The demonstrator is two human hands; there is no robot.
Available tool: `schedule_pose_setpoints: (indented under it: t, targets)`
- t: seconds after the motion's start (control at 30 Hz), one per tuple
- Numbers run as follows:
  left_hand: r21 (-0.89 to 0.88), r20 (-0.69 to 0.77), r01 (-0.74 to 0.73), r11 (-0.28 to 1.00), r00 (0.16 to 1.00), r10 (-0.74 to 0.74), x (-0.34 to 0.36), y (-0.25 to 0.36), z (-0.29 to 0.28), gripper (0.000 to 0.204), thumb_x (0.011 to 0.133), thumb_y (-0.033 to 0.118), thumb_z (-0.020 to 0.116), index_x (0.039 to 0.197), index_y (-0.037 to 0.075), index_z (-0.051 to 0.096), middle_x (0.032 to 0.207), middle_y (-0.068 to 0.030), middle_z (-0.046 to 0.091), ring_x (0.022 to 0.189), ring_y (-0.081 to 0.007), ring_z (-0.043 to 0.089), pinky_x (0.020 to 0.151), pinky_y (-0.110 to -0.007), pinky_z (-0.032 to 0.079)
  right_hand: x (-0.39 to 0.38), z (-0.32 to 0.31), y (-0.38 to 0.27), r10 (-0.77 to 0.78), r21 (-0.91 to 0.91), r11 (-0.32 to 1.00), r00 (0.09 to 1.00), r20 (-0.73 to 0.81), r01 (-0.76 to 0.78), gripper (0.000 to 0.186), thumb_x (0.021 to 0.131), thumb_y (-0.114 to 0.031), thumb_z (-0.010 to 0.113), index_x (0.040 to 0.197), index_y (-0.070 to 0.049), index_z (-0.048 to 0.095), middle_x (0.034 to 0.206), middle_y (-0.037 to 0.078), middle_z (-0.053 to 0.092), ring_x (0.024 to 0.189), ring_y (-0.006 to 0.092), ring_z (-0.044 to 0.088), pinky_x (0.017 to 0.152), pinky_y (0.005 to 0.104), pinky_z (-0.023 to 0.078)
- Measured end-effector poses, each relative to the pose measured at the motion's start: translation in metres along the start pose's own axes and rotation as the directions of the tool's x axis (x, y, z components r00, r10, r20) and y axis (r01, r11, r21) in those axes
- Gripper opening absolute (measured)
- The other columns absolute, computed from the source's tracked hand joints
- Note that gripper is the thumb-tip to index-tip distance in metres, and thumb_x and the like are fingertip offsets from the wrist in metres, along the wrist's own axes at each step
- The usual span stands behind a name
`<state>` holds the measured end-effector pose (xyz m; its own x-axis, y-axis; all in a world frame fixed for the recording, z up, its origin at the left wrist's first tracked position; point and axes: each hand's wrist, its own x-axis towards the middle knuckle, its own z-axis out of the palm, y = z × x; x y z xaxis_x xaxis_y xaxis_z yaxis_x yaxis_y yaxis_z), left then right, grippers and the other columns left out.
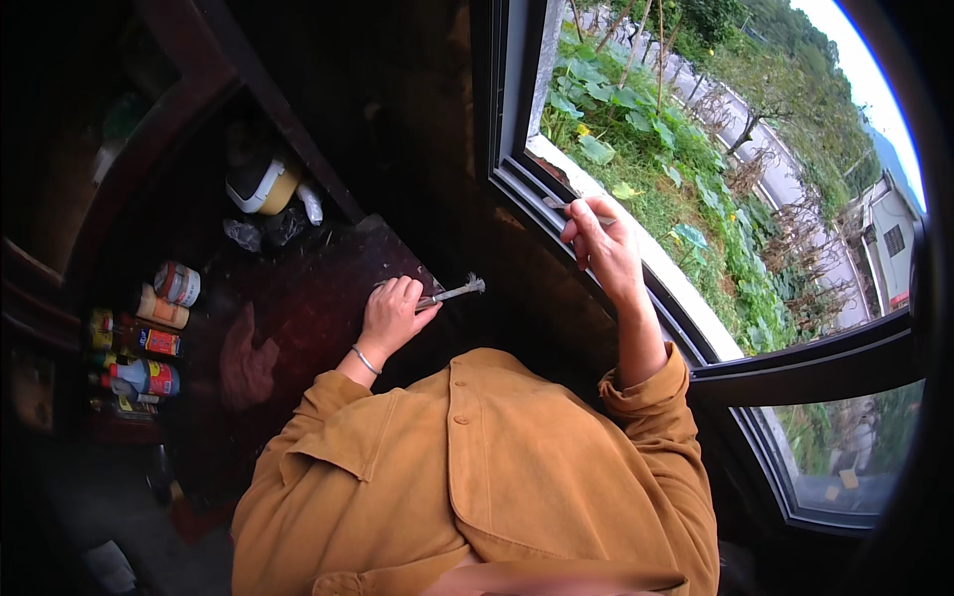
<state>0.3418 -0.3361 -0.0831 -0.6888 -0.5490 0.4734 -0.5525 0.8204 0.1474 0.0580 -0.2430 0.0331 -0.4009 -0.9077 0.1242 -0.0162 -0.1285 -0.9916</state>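
My left hand (395, 316), with a bangle on its wrist, rests at the right edge of the dark red table. Its fingers are closed around a thin, pale-handled brush (459, 291) whose frayed light tip points right, past the table edge. My right hand (608, 248) is raised at the window, over the dark sill track (542, 196). Thumb and fingers pinch a small, thin, pale piece (555, 203); its end sticks out to the left of the fingertips. What kind of thing it is cannot be made out.
On the left, several bottles and jars (149, 377) stand along the dark table (298, 273). A reddish cloth (248, 358) lies beside them. Farther back sit a yellow-and-white container (266, 189) and crumpled plastic (283, 228). The window frame (805, 348) borders my right side, with plants outside.
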Motion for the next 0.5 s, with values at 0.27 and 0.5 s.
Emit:
schedule_pose_setpoints:
  t: [0.27, 0.5]
  targets:
    - [-0.007, 0.009, 0.008, 1.0, 1.0, -0.008, 0.0, 0.0, -0.002, 0.032, 0.069, 0.027, 0.073, 0.071, 0.009, 0.047, 0.072, -0.0058, 0.049, 0.069, -0.0236, 0.052, 0.061, -0.035, 0.044, -0.01, 0.005, 0.004, 0.122, 0.117, 0.986, 0.991, -0.048, -0.115, 0.029, 0.094, -0.031, 0.053, 0.096, -0.003, 0.059, 0.061, 0.002, 0.057, 0.043, 0.0031, 0.04, 0.037, 0.0175, 0.032]
    - [-0.01, -0.012, 0.014, 1.0, 1.0, -0.014, 0.0, -0.001, 0.0, 0.032, 0.069, 0.028, 0.073, 0.07, 0.008, 0.048, 0.07, -0.0057, 0.049, 0.067, -0.0246, 0.052, 0.058, -0.035, 0.044, -0.008, 0.004, 0.021, 0.113, 0.04, 0.993, 0.987, -0.116, -0.109, 0.025, 0.093, -0.029, 0.055, 0.093, -0.005, 0.061, 0.072, 0.001, 0.059, 0.054, 0.0039, 0.048, 0.043, 0.019, 0.042]
